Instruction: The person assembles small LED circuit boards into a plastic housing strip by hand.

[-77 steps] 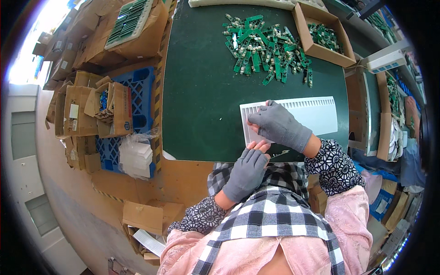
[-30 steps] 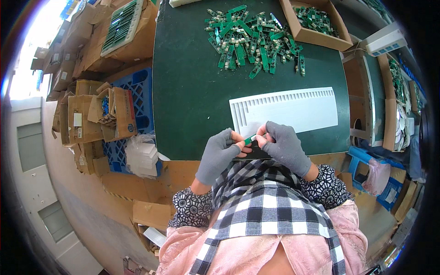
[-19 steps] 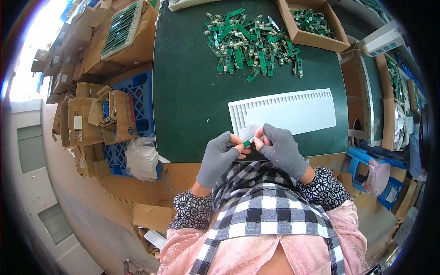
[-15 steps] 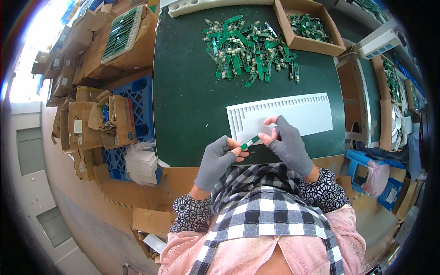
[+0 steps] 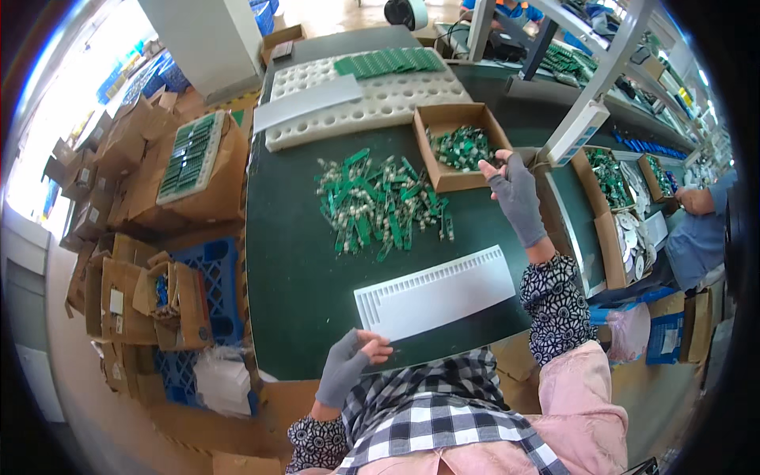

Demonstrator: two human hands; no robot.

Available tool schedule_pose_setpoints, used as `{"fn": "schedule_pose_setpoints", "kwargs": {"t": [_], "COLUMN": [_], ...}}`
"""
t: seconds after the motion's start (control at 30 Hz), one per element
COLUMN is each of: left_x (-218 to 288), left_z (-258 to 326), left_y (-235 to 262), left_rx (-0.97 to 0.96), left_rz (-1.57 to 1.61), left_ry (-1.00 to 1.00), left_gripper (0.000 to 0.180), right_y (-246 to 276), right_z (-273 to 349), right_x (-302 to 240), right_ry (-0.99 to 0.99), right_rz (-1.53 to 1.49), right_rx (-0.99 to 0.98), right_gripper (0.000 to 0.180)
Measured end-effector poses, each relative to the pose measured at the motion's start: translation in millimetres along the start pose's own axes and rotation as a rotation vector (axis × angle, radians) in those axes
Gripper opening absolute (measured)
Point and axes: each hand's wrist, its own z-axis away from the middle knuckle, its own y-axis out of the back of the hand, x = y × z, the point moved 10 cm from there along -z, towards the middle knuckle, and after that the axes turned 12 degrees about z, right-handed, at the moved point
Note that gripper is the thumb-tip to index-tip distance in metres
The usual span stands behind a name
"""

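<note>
My left hand (image 5: 348, 364), in a grey fingerless glove, is at the near edge of the table. Its fingers stretch toward the lower left corner of a white slotted sheet (image 5: 443, 299), and no board shows in them. My right hand (image 5: 518, 202), gloved the same way, reaches to the right side of an open cardboard box (image 5: 467, 182) with its fingers apart. Inside the box is a heap of small green circuit boards (image 5: 459, 148). Left of the box, a loose pile of similar boards (image 5: 380, 202) with pale connectors is spread over the dark green tabletop (image 5: 293, 301).
A white foam tray (image 5: 317, 131) with round holes lies behind the pile, bearing a white sheet (image 5: 305, 105) and green board panels (image 5: 388, 63). A metal post (image 5: 590, 103) rises behind the box. At right, a co-worker's hand (image 5: 697, 200) is by more boxes; cartons (image 5: 134, 293) stand left.
My hands have parted: the right went far and right to the box, while the left stayed by the sheet's corner. The small green board between them is no longer seen there. The view has shifted.
</note>
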Motion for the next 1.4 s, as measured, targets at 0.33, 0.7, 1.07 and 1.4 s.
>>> {"fn": "schedule_pose_setpoints", "kwargs": {"t": [0.33, 0.7, 1.07, 1.4], "left_x": [4.3, 14.7, 9.2, 2.5], "left_z": [-10.5, -11.4, -16.4, 36.7], "left_y": [-0.2, -19.2, -20.3, -78.0], "left_rx": [0.007, 0.064, 0.059, -0.088], "left_rz": [0.011, 0.161, 0.184, -1.075], "left_ry": [-0.024, 0.017, 0.07, -0.706], "left_gripper": [0.023, 0.027, 0.018, 0.016], "right_y": [-107.6, -43.9, -63.3, -120.7], "right_z": [57.0, 134.5, 190.0, 167.9], "right_x": [21.2, -88.9, -124.2, -87.1], "right_ry": [0.074, 0.854, 1.217, 0.225], "right_rz": [0.607, 0.537, 0.504, -0.02], "right_rx": [-0.323, -0.011, -0.253, -0.882], "right_gripper": [0.036, 0.024, 0.042, 0.016]}}
